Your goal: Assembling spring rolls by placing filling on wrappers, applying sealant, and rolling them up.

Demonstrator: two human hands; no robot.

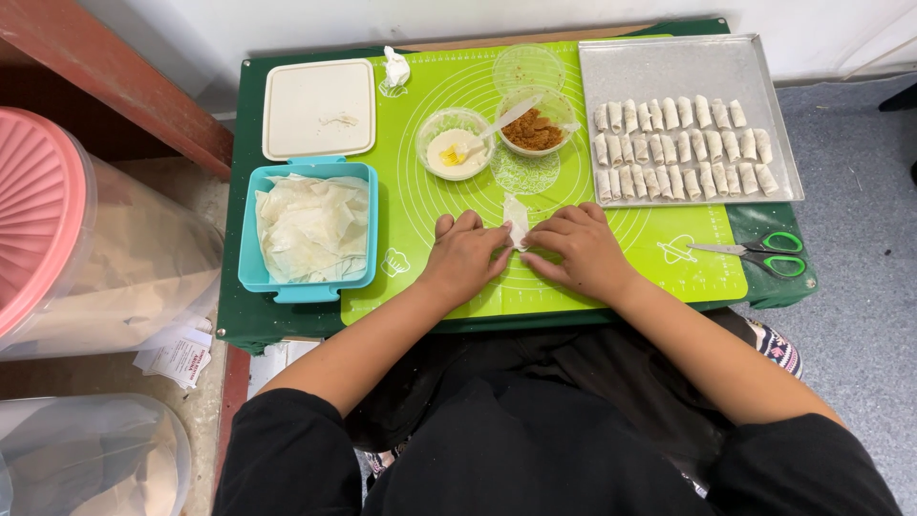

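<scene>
Both hands, left hand (465,254) and right hand (580,250), press curled fingers on a thin, pale pastry wrapper (517,221) at frame centre, lying half-rolled on the smooth green silicone mat (659,244); finished rolls (680,148) line the metal tray (683,62) upper right.

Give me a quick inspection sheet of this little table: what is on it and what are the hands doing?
Surface: green mat on a small green table.
Job's things: pastry wrapper; blue box of wrappers; brown filling bowl; paste bowl; tray of finished rolls.
Clutter: scissors, box lid.
Fingers: left hand and right hand press the wrapper.
Cables: nothing seen.
Surroundings: pink-lidded tub, grey floor.
</scene>
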